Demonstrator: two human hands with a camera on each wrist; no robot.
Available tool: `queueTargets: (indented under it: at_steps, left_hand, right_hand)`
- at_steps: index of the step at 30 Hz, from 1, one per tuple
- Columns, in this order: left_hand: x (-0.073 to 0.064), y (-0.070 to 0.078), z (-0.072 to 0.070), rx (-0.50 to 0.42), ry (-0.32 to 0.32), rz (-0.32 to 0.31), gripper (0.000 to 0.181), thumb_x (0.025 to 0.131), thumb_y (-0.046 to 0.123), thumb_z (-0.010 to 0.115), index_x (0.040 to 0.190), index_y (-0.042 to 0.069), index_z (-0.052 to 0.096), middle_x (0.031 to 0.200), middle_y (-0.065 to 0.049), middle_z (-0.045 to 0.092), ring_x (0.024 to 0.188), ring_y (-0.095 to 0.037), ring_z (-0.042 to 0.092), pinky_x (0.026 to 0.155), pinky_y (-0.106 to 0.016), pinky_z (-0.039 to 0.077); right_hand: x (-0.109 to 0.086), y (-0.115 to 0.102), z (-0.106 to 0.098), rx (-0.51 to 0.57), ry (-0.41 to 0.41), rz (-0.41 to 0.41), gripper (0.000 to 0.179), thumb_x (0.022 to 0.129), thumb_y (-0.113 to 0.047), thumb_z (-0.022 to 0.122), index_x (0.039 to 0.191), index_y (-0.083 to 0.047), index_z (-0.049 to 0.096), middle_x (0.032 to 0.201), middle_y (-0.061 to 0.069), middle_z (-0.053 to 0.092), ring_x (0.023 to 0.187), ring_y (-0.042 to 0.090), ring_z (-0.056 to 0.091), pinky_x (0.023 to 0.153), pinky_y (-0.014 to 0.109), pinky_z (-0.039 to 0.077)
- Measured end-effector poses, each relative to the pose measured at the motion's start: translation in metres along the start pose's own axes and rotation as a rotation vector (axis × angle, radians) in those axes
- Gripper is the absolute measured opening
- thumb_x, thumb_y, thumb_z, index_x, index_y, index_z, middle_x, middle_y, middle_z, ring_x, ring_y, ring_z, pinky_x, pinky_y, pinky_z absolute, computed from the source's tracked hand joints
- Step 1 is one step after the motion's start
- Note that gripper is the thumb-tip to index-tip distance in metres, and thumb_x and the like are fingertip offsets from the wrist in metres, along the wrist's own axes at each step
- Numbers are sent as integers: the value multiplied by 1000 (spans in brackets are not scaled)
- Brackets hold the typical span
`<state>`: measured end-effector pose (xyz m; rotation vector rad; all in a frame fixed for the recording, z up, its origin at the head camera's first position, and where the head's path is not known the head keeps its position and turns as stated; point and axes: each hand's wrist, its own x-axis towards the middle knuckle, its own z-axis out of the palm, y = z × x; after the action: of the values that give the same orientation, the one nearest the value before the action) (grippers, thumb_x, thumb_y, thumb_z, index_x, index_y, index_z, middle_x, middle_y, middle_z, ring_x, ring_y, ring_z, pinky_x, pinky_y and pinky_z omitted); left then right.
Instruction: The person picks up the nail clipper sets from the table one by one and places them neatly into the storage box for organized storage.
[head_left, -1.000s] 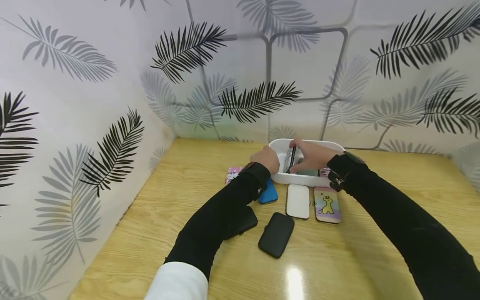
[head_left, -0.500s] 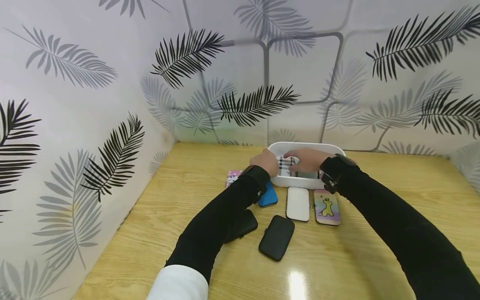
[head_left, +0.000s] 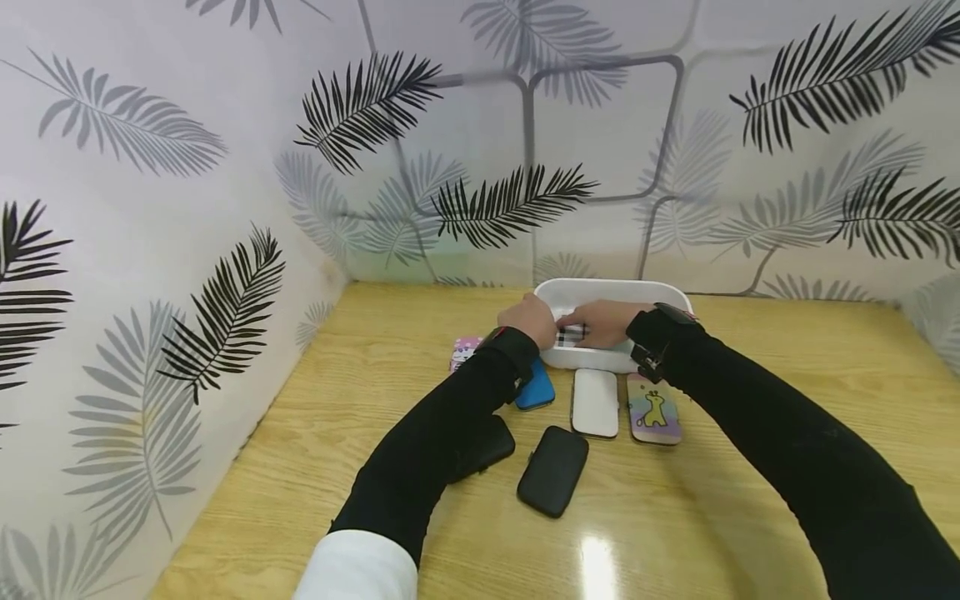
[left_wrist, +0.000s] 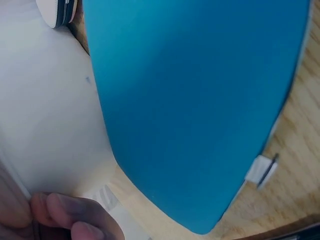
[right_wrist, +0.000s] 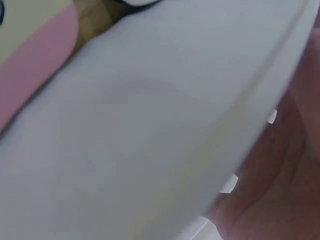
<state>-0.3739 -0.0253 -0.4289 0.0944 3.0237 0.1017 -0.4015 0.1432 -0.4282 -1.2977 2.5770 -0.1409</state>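
Note:
My left hand (head_left: pixel 529 320) grips the left end of a white plastic basket (head_left: pixel 637 286), its fingers curled at the rim. In the left wrist view, curled fingers (left_wrist: pixel 80 220) show beside the basket's white wall (left_wrist: pixel 45 100). Inside the basket lies a black-and-white plaid case (head_left: pixel 572 335). My right hand (head_left: pixel 607 322) reaches in over the near rim and touches this case with extended fingers. The right wrist view shows that hand (right_wrist: pixel 280 190) partly hidden behind the basket's outer wall (right_wrist: pixel 125 125). Other contents are covered by the right hand.
In front of the basket lie a blue case (head_left: pixel 536 388), a white case (head_left: pixel 596 404) and a giraffe case (head_left: pixel 654 410). Nearer are two black cases, one at centre (head_left: pixel 553 472). A pink patterned case (head_left: pixel 463 352) sits left. A patterned wall (head_left: pixel 480 125) stands behind.
The plaid case, held on edge in the right hand a second ago, now lies flat in the basket. The right hand released it and moved slightly left and down. The left hand stayed put.

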Motion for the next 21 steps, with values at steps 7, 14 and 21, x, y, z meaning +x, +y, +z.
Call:
queueTargets:
  at_steps: [7, 14, 21]
  left_hand:
    - [0, 3, 5, -1, -1, 1, 47, 104, 39, 47, 135, 4, 54, 122, -7, 63, 95, -22, 70, 80, -38, 57]
    - [-5, 3, 1, -28, -2, -12, 46, 105, 35, 45, 138, 3, 52, 120, -7, 64, 95, -23, 70, 82, -37, 57]
    - [-7, 0, -7, -40, -21, -21, 51, 107, 33, 37, 146, -1, 41, 108, -10, 68, 91, -23, 70, 81, -37, 56]
  right_hand:
    - [-10, -12, -1, 6, -18, 66, 50, 101, -17, 61, 148, -3, 50, 133, 25, 61, 115, 39, 61, 99, 49, 47]
    - [-43, -25, -10, 89, 119, 140, 55, 100, -26, 63, 149, -5, 48, 151, 26, 46, 138, 43, 46, 112, 54, 38]
    - [-95, -58, -12, -4, 355, 52, 29, 96, -14, 69, 124, -7, 68, 128, 13, 65, 118, 32, 62, 97, 46, 51]
